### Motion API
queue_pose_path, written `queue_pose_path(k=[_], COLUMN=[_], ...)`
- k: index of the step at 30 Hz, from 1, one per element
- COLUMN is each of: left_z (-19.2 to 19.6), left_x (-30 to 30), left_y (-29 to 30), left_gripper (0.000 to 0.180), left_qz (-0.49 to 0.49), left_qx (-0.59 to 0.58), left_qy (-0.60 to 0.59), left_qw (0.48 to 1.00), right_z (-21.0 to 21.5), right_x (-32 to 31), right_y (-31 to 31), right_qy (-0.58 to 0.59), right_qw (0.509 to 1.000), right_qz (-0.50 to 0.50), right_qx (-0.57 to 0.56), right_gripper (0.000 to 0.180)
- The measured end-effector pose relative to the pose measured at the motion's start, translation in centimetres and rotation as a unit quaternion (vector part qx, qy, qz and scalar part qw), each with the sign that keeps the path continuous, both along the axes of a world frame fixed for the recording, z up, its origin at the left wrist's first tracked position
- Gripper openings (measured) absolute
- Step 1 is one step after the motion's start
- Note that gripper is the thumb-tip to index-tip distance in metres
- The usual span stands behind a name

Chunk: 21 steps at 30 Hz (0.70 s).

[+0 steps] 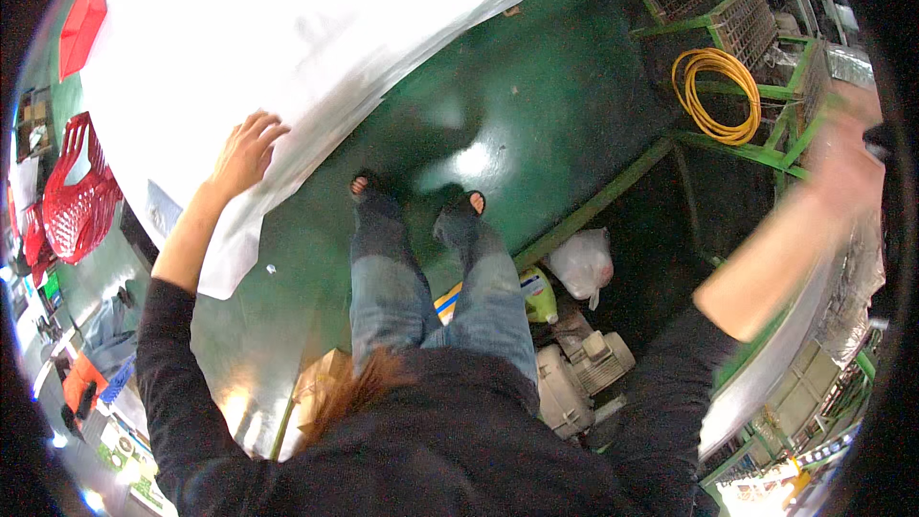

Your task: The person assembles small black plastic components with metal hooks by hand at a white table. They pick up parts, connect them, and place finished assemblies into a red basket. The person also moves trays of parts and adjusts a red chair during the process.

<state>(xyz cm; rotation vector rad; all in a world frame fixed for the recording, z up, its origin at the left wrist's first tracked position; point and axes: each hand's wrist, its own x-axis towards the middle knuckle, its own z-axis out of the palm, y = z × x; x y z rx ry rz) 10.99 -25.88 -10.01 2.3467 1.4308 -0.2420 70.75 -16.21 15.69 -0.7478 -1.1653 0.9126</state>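
Observation:
My left hand (246, 153) hovers over or rests on the near edge of a large white sheet (316, 29); whether it touches cannot be told. Its fingers are stretched out, slightly apart, and hold nothing. The sheet spreads over the upper left and hangs down in folds along its edge. Far out to the right, my right hand (847, 158) is smeared by motion, so its fingers cannot be made out. A small dark thing (875, 141) shows beside it at the picture's rim; whether the hand holds it is unclear.
A coiled yellow hose (720, 96) hangs on a green metal frame (766, 158) at right. Beside my legs are a white plastic bag (581, 263), a green jug (539, 295) and a grey motor (598, 362). A red plastic chair (78, 196) and red bin (83, 27) stand left.

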Motion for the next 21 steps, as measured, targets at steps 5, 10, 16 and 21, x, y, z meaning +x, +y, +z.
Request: queue_pose_path(k=[5, 10, 16, 21], left_z=[-7.1, -13.6, -14.6, -14.7], left_x=[-3.3, -5.8, -6.9, -7.2], left_y=[0.3, 2.6, 1.3, 0.0], left_gripper=[0.046, 0.045, 0.038, 0.038], left_qz=[0.138, 0.187, 0.272, 0.273], left_qx=[0.102, 0.264, 0.297, 0.317], left_qy=[-0.086, -0.015, 0.010, 0.022], left_qw=[0.981, 0.946, 0.915, 0.908], right_z=[-35.0, -59.4, -79.8, -90.2], right_x=[-1.1, -5.6, -12.9, -18.9], right_y=[-4.8, -12.0, -9.3, -5.0], right_qy=[-0.067, -0.165, -0.586, -0.673], right_qw=[0.894, 0.811, 0.684, 0.656], right_qz=[-0.043, -0.003, 0.141, 0.182], right_qx=[-0.442, -0.561, -0.412, -0.288], right_gripper=[0.027, 0.025, 0.028, 0.031])
